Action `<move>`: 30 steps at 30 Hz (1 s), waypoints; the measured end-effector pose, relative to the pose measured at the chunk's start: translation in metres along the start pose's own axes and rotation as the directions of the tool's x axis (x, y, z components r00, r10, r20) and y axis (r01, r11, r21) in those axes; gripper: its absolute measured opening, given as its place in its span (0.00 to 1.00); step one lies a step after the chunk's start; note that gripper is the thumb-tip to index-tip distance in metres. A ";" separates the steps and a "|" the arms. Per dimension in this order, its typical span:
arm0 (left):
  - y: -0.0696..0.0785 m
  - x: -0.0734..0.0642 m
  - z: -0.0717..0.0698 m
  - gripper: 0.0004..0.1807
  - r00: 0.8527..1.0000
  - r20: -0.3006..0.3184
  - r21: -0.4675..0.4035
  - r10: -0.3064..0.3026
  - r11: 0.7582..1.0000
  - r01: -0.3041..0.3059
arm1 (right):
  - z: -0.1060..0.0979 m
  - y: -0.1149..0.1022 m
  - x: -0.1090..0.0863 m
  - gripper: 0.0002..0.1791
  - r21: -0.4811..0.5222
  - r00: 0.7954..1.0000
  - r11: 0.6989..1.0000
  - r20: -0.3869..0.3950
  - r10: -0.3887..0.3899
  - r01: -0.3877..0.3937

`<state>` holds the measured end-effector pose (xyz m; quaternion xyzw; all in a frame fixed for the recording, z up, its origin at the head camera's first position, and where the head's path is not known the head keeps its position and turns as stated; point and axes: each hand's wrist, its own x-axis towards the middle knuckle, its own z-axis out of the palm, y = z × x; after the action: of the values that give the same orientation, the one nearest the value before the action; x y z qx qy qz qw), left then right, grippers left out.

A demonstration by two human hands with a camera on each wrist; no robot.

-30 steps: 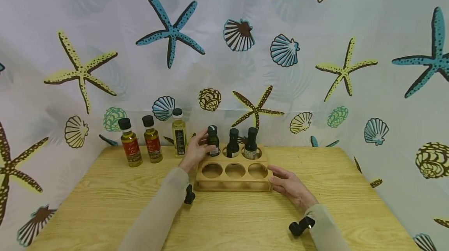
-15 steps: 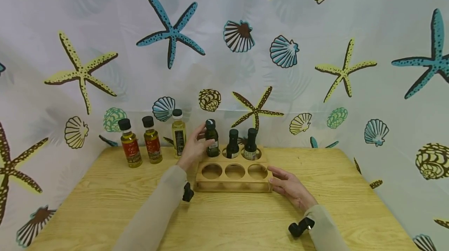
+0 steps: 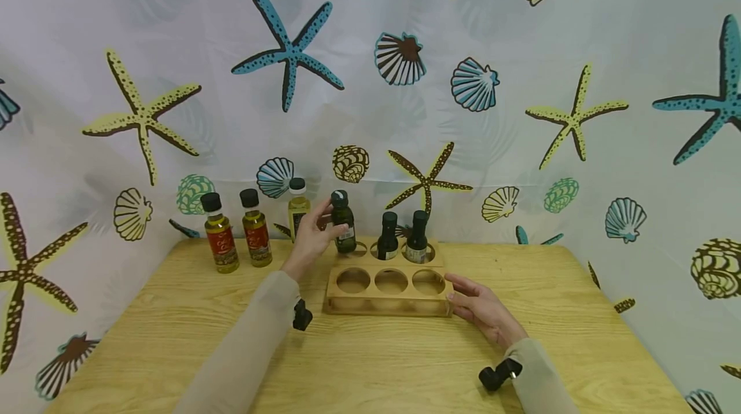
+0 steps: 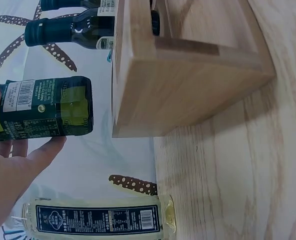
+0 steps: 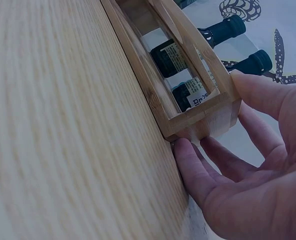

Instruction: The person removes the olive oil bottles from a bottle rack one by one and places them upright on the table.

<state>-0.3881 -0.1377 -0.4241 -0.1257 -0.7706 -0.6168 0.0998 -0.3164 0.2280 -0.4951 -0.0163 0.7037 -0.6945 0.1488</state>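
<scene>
My left hand (image 3: 309, 243) holds a small dark green glass bottle (image 3: 345, 234) between thumb and fingers, raised above the back-left hole of a two-tier wooden bottle rack (image 3: 388, 306). In the left wrist view, the bottle (image 4: 42, 107) shows a green label with a barcode and a paler base, apart from the rack's end (image 4: 188, 95). Two dark bottles, one in the middle (image 3: 388, 237) and one on the right (image 3: 416, 238), stand in the back row. The front row's three holes hold nothing. My right hand (image 3: 480, 311) grips the rack's right end, fingertips at its edges.
Left of the rack, two red-labelled oil bottles (image 3: 222, 240) (image 3: 256, 234) stand on the wooden table (image 3: 347, 362). A pale yellow oil bottle (image 4: 97, 220) stands nearer the rack, partly behind my left hand in the head view. A starfish-and-shell curtain (image 3: 370, 118) hangs behind.
My left hand has lifted the dark green bottle up out of the back-left hole and shifted it slightly left. My right hand stays at the rack's end. The head view has turned slightly.
</scene>
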 end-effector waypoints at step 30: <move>0.003 -0.018 -0.021 0.46 1.000 -0.005 0.080 -0.023 0.997 0.023 | -0.001 0.000 0.001 0.32 0.007 1.000 1.000 0.009 -0.001 0.001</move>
<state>-0.3699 -0.1585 -0.4228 -0.1114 -0.7958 -0.5868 0.0993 -0.3177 0.2285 -0.4954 -0.0191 0.7004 -0.6972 0.1516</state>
